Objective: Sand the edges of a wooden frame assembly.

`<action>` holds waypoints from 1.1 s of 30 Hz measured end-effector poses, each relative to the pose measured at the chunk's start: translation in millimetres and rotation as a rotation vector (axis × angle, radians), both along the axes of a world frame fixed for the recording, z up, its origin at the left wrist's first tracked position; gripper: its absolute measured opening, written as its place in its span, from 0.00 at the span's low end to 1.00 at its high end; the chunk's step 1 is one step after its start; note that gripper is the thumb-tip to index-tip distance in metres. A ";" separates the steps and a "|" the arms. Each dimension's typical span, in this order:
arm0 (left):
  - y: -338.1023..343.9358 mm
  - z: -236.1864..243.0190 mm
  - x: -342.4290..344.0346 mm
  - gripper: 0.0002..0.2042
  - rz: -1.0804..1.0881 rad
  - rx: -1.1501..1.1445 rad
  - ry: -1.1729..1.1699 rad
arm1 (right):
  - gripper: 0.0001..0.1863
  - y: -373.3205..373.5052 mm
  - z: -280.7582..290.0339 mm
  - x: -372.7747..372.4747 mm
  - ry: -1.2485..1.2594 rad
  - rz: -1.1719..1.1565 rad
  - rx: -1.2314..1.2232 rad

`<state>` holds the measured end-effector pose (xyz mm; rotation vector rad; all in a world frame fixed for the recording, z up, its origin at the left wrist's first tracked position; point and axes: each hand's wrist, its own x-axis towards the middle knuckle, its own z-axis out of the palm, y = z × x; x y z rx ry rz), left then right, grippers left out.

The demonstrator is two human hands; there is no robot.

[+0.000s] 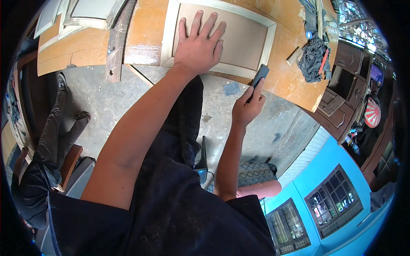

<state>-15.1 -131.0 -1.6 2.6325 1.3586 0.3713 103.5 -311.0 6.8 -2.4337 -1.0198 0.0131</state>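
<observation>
A pale wooden frame (268, 45) around a flat brownish panel (244, 45) lies on the orange-brown tabletop (145, 47). My left hand (197, 51) rests flat on the panel, fingers spread, toward its left half. In my right hand (248, 109) is a dark sanding block (260, 75), gripped with a finger stretched along it. The block meets the frame's near right corner, at the table's near edge. Its working face is hidden.
A crumpled black cloth (313, 59), a small wood offcut (294, 56) and a red strip-like tool (323, 60) lie at the right. More pale frames (87, 22) and a worn plank (114, 59) are at the left. Another person (40, 166) is behind left.
</observation>
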 end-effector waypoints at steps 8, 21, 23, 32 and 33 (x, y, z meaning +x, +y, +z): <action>0.2 -1.8 -0.4 0.25 -0.014 -0.005 -0.057 | 0.25 -1.8 -3.9 -2.9 0.012 0.031 0.011; 30.5 15.7 -66.6 0.25 -0.083 0.023 -0.091 | 0.25 -4.3 -8.6 9.6 -0.122 0.107 0.067; 31.0 7.4 -85.9 0.26 0.029 0.025 0.001 | 0.24 -1.1 -7.6 9.6 -0.092 0.117 0.059; 22.0 -5.1 -91.5 0.26 0.054 -0.034 -0.040 | 0.23 2.4 -10.3 11.7 -0.132 0.117 0.067; 22.8 -4.8 -91.0 0.26 0.052 -0.025 -0.046 | 0.23 1.7 -10.7 10.2 -0.126 0.118 0.058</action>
